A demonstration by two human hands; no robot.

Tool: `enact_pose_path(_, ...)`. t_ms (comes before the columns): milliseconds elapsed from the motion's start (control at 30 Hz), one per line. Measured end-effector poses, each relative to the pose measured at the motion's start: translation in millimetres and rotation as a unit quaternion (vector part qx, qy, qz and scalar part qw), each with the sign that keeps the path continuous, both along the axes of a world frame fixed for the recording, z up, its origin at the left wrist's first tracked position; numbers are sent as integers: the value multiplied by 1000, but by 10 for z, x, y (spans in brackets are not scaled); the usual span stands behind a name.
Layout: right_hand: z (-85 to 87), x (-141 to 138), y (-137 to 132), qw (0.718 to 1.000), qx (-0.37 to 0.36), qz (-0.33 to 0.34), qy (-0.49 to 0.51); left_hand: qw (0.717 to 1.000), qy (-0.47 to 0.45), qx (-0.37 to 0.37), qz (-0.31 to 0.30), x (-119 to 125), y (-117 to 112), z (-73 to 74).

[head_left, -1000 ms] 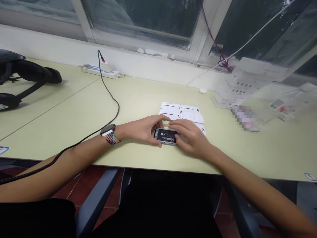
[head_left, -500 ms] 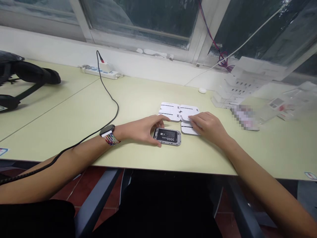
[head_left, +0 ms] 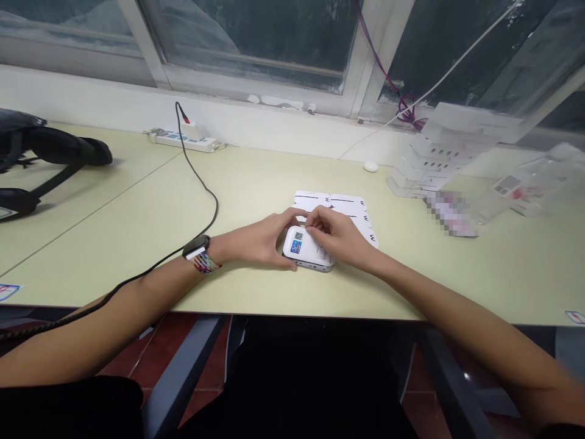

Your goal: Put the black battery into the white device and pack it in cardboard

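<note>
smooth, rounded cover (head_left: 309, 243) moved onto slim device (head_left: 316, 266)

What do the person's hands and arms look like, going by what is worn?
The left hand is ungloved, with a dark watch on a multicoloured, patterned band at its wrist and a black sleeve higher up. The right hand is ungloved too, its wrist bare.

On my feed, a compact pale device (head_left: 315, 267) lies flat on the table (head_left: 256, 177), small openings along its six-o'clock side. A white, round-cornered cover (head_left: 308, 249) lies over its top; I can't tell whether it's fully seated. I see a blue sticker (head_left: 295, 247) at the cover's nine o'clock, a patterned square (head_left: 298, 236) at ten, faint print (head_left: 322, 256) at four.
</note>
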State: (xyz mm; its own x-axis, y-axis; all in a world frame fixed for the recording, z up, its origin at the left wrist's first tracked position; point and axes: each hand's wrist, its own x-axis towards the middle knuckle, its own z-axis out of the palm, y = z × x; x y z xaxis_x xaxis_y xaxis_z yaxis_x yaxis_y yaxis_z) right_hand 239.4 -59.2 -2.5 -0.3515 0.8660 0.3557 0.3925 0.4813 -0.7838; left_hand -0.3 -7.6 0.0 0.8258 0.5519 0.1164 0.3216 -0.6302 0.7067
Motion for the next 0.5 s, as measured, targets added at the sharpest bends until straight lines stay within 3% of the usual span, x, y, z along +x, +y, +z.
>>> enact_pose_path(133, -100, -56, 28, 1000, 16, -9, 2, 1000, 25, 2, 15, -22, 13, -6)
enact_pose_path(233, -138, -9, -1, 997, 66, -11, -28, 999, 36, 19, 12, -21, 31, -6)
enact_pose_path(367, -77, 177, -97, 985, 143, 12, -93, 997, 60, 43, 3, -8, 42, 3)
enact_pose_path(500, -7, 405, -240, 966, 169, 46, -193, 997, 64, 46, -4, -7, 48, -4)
